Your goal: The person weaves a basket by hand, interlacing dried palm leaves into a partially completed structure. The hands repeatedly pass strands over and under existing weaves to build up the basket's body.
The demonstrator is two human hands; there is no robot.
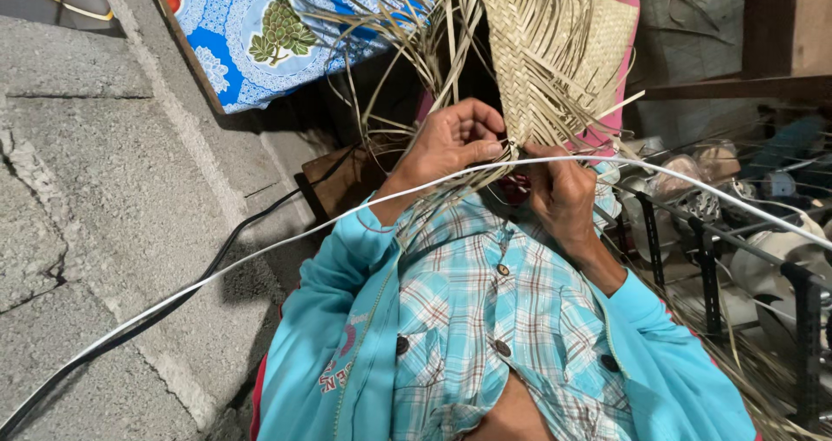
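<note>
A half-woven mat of dry palm strips (555, 51) stood upright just above the person's chest, its loose strips (390, 51) fanning out to the left. The left hand (451, 142) pinched the lower edge of the weave — fingers curled, thumb pressed against a few strips. The right hand (563, 194) gripped the same edge from below, though its fingertips were hidden behind the weave. A white cable (260, 255) crossed in front of both wrists. Beyond lay a blue patterned cloth (251, 34) — and a metal rack (719, 250) on the right.
</note>
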